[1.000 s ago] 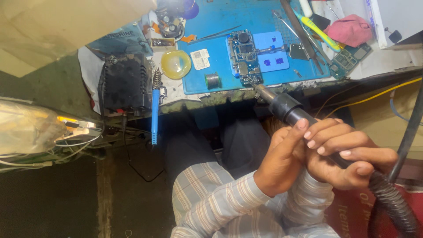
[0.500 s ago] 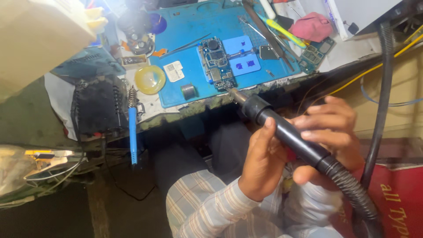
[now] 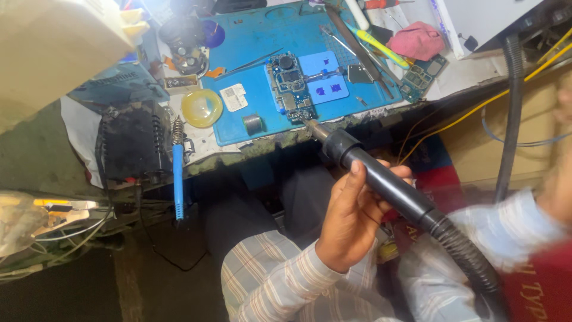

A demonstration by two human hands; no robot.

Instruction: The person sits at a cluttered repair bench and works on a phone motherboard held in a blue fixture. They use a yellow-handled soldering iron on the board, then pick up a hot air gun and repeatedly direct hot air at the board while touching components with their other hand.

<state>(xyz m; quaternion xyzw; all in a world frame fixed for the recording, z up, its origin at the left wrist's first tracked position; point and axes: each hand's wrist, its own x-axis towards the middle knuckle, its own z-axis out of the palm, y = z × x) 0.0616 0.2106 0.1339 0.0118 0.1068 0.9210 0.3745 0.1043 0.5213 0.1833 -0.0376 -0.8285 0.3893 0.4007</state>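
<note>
We now grip the black hot-air wand point(image 3: 381, 179) with the left hand point(image 3: 351, 220) alone; half a second ago both hands wrapped it. Our right hand point(image 3: 560, 179) has let go and blurs away at the frame edge, its fingers unreadable. The nozzle hangs just beside the circuit board point(image 3: 290, 88) on the blue mat point(image 3: 256, 42).

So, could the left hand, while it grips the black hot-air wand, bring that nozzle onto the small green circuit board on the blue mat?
Probably yes: the left hand holds the black hot-air wand, its tip already at the green circuit board's near edge, with nothing between.
</note>
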